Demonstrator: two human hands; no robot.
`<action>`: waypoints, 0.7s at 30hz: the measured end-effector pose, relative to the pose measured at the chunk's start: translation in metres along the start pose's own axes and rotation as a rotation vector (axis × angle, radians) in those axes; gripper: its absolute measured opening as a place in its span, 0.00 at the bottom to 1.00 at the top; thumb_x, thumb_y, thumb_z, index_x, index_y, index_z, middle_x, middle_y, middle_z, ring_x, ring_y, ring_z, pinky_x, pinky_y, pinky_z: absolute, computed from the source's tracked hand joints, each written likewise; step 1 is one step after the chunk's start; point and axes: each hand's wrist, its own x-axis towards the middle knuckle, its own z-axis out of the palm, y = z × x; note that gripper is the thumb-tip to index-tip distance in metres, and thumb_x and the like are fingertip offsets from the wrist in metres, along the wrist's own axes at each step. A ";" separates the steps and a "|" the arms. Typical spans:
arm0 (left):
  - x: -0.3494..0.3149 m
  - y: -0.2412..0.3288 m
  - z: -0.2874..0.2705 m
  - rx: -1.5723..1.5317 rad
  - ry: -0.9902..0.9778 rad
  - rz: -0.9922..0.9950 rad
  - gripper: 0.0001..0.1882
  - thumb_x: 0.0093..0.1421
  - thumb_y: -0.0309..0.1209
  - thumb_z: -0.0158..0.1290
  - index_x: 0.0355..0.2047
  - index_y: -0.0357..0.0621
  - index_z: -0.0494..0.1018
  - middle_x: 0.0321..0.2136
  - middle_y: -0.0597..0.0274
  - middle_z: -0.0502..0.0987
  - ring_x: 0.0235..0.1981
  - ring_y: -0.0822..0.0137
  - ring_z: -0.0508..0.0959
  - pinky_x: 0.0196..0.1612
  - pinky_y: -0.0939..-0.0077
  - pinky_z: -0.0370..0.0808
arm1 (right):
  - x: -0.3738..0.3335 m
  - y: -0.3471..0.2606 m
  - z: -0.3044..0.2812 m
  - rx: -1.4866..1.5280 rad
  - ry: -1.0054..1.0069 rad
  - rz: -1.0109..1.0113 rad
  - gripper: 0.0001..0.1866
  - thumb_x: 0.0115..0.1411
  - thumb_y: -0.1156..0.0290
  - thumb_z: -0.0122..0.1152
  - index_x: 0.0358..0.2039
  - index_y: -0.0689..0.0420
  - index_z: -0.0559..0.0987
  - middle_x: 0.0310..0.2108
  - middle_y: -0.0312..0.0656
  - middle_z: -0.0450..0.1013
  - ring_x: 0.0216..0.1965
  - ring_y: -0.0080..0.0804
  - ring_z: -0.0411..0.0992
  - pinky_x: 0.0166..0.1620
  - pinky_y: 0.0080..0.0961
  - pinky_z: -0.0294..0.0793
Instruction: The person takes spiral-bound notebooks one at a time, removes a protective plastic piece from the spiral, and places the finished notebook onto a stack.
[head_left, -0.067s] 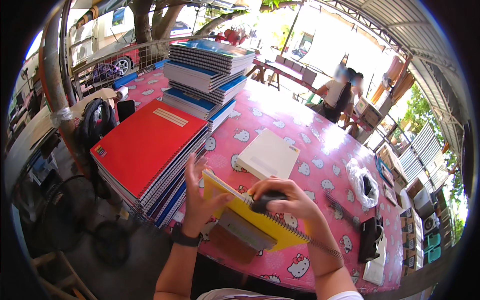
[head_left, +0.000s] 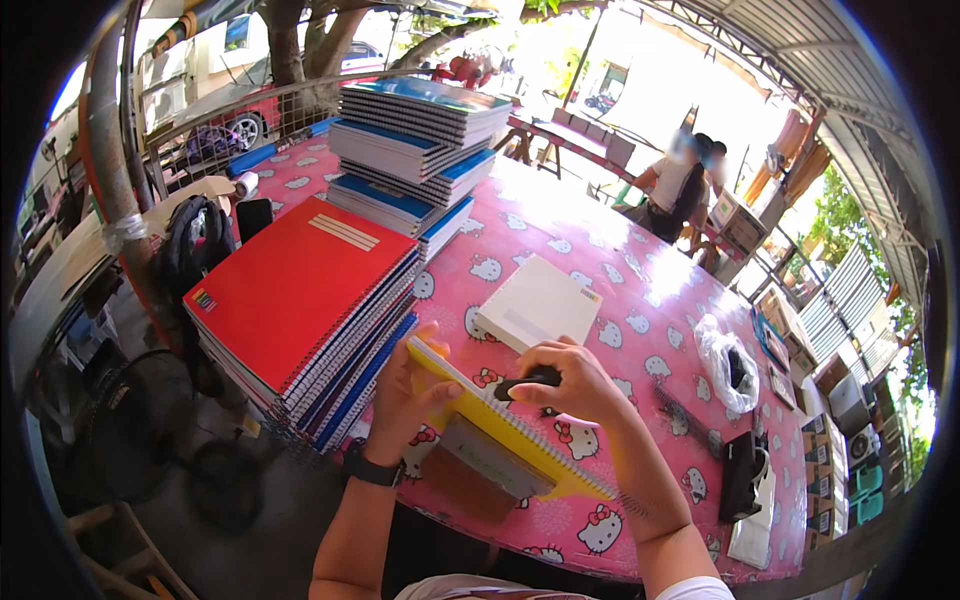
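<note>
A yellow notebook (head_left: 530,455) stands tilted on its edge with its punched spine upward, resting against a brown wooden block (head_left: 465,485) with a greyish plate on it. My left hand (head_left: 405,400) is closed on the notebook's left end, thumb on the near face and fingers behind. In my right hand (head_left: 575,375) is a black rounded tool (head_left: 528,386), held by the spine; its working end is hidden. A thin spiral coil (head_left: 640,503) runs along the spine and sticks out past the right end, where it blurs.
Left of my hands rises a stack of red-topped spiral notebooks (head_left: 300,290), with blue-covered notebooks (head_left: 425,110) behind. Beyond my hands lies a cream-coloured box or pad (head_left: 540,303). At right are loose coils (head_left: 685,418), a plastic bag (head_left: 727,365) and a black case (head_left: 742,478).
My left fingers have come down from spread and closed on the notebook's end. My right hand with the black tool has shifted slightly up and left. Less coil shows past the right end.
</note>
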 end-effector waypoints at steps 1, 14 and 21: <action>-0.003 -0.001 0.002 0.040 0.050 -0.038 0.31 0.48 0.24 0.61 0.53 0.40 0.62 0.37 0.68 0.69 0.41 0.76 0.69 0.45 0.82 0.67 | -0.004 0.001 -0.003 0.213 0.072 -0.060 0.26 0.46 0.46 0.64 0.32 0.59 0.78 0.36 0.45 0.74 0.41 0.34 0.68 0.47 0.30 0.66; -0.005 -0.006 0.014 -0.187 0.130 -0.028 0.26 0.50 0.23 0.58 0.50 0.40 0.64 0.35 0.69 0.67 0.37 0.78 0.68 0.41 0.83 0.68 | 0.009 -0.006 0.005 0.446 -0.111 0.019 0.22 0.53 0.54 0.56 0.34 0.63 0.76 0.39 0.43 0.73 0.41 0.29 0.70 0.49 0.28 0.66; -0.004 -0.009 0.014 -0.082 0.227 -0.048 0.27 0.49 0.25 0.60 0.50 0.39 0.67 0.35 0.69 0.67 0.37 0.77 0.67 0.41 0.82 0.67 | 0.028 -0.003 0.008 0.250 -0.049 -0.047 0.32 0.56 0.40 0.47 0.32 0.63 0.76 0.37 0.47 0.73 0.42 0.32 0.70 0.48 0.27 0.66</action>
